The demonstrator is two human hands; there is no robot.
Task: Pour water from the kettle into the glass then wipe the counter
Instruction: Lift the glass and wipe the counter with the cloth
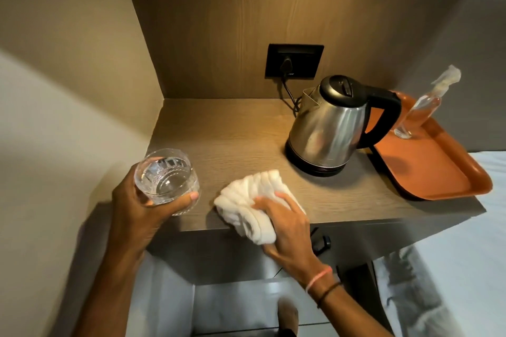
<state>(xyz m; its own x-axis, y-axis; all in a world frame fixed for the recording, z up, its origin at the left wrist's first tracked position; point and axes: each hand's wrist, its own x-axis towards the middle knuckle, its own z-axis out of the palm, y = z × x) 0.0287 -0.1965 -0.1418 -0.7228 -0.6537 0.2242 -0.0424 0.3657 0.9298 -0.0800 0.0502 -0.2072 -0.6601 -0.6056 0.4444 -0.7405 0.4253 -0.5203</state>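
Note:
A steel kettle with a black lid and handle stands upright on its base at the back right of the wooden counter. My left hand grips a clear cut glass holding water, lifted over the counter's front left corner. My right hand presses a bunched white cloth onto the counter's front edge, left of and in front of the kettle.
An orange tray sits at the right end of the counter with a clear spray bottle standing on it. The kettle's cord runs to a black wall socket. Wood panels close the back and left side. A bed lies to the right.

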